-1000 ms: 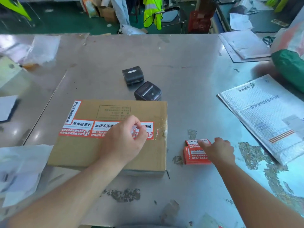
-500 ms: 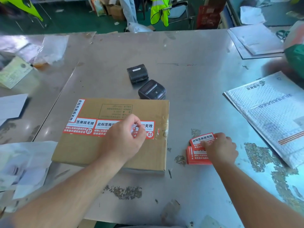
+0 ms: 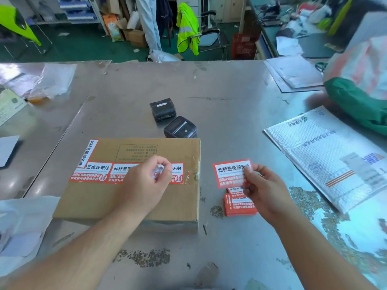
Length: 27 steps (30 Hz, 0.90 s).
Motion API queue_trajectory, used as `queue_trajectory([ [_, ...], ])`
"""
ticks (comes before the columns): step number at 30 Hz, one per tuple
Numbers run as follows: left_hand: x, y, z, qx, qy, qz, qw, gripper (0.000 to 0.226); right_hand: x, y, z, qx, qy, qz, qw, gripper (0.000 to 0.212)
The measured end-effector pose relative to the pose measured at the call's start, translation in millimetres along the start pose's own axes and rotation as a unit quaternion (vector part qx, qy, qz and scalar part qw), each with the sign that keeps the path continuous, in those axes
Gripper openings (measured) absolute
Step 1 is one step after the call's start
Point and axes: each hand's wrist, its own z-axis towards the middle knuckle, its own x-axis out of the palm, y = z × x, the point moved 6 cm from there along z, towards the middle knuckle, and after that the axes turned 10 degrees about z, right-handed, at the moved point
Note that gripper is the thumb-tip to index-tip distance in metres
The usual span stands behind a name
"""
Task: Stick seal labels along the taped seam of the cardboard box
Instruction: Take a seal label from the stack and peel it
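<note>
A flat cardboard box (image 3: 117,201) lies on the metal table (image 3: 219,105). A row of red-and-white seal labels (image 3: 94,173) runs along its taped seam, and one more label (image 3: 87,152) stands upright along the left edge. My left hand (image 3: 144,183) hovers over the seam's right part, thumb and forefinger pinching a small pale scrap (image 3: 159,172). My right hand (image 3: 263,189) holds a single seal label (image 3: 231,172) by its right edge, lifted just right of the box. A stack of the same labels (image 3: 238,206) lies below it.
Two small black printers (image 3: 162,108) (image 3: 181,128) sit just behind the box. A white bubble mailer (image 3: 326,155) lies to the right, with a green bag (image 3: 356,103) and papers (image 3: 293,74) behind it. White plastic sheets (image 3: 18,227) cover the near left.
My right hand has picked one label off the stack and raised it toward the box. My left hand stays over the seam with the scrap between its fingers.
</note>
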Motion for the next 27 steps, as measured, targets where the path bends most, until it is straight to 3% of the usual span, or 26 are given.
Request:
queue_trajectory([
  [4,-10,-18,-4,0.034,-0.007,-0.048,0.998,0.021,28,15,-26,-0.004,0.068,0.018,0.998,0.008],
  [9,-2,-65,-14,-0.007,0.150,-0.220,0.964,0.036,46,23,-38,-0.026,0.101,-0.016,0.994,0.016],
  [12,4,-73,-20,-0.048,0.166,-0.260,0.950,0.024,48,24,-44,-0.057,0.090,-0.071,0.992,0.015],
  [16,6,-69,-27,-0.065,0.154,-0.280,0.945,0.032,44,26,-51,-0.093,0.049,-0.157,0.982,0.018],
  [21,7,-72,-34,-0.052,0.200,-0.317,0.926,0.040,42,19,-56,-0.068,0.018,-0.142,0.987,0.023],
  [27,9,-75,-30,-0.052,0.195,-0.365,0.909,0.037,40,19,-59,-0.050,-0.019,-0.162,0.985,0.025],
])
